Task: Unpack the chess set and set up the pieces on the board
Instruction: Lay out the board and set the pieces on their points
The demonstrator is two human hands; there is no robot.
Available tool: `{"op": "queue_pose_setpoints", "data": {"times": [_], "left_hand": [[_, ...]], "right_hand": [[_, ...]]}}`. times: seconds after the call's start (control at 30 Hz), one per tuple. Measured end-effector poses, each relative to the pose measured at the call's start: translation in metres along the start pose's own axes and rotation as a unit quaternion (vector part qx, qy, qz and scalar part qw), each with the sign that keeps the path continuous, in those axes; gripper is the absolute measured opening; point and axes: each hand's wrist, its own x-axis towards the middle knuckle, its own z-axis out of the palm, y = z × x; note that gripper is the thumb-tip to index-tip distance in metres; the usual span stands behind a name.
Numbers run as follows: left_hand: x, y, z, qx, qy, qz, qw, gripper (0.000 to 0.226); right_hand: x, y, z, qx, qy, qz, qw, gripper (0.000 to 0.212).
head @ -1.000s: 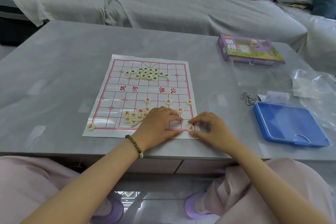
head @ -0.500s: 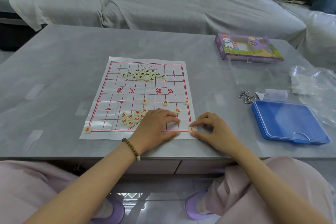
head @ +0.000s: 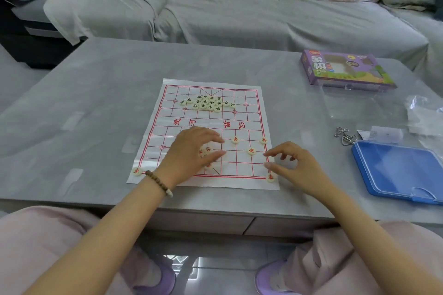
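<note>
Two hands are over the paper board (head: 208, 122) on the grey table (head: 96, 103) in the head view. Your left hand (head: 191, 151) lies low with its fingers straight and slightly spread over a small heap of red pieces (head: 206, 149), hiding most of it. Whether it touches them is unclear.

Your right hand (head: 296, 165) is at the board's right edge. Its fingers are loosely curled and apart and hold nothing, just above the right corner piece (head: 271, 177). Another corner piece (head: 136, 171) sits at the near left. Two soldiers (head: 235, 139) and a cannon (head: 251, 150) stand on the lines nearby.

Black pieces (head: 208, 103) are heaped on the far half. The purple box (head: 345, 69) and blue case (head: 398, 170) lie well to the right.
</note>
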Motion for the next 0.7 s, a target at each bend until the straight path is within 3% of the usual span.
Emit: {"op": "queue_pose_setpoints", "data": {"times": [0.1,0.27,0.53,0.7], "left_hand": [[-0.008,-0.026,-0.029,-0.005,0.036,-0.056,0.998,0.037],[-0.028,-0.055,-0.050,0.001,0.011,-0.102,0.995,0.052],[-0.048,-0.060,-0.032,0.014,-0.049,-0.065,0.997,0.059],[-0.042,-0.063,-0.026,0.028,-0.040,-0.062,0.997,0.057]], "right_hand": [[0.018,-0.024,0.008,-0.011,0.001,-0.019,1.000,0.018],[0.043,-0.058,0.036,-0.022,-0.056,-0.047,0.997,0.015],[0.053,-0.076,0.067,-0.100,-0.121,-0.046,0.986,0.027],[0.057,-0.070,0.068,-0.142,-0.104,-0.046,0.983,0.026]]}}
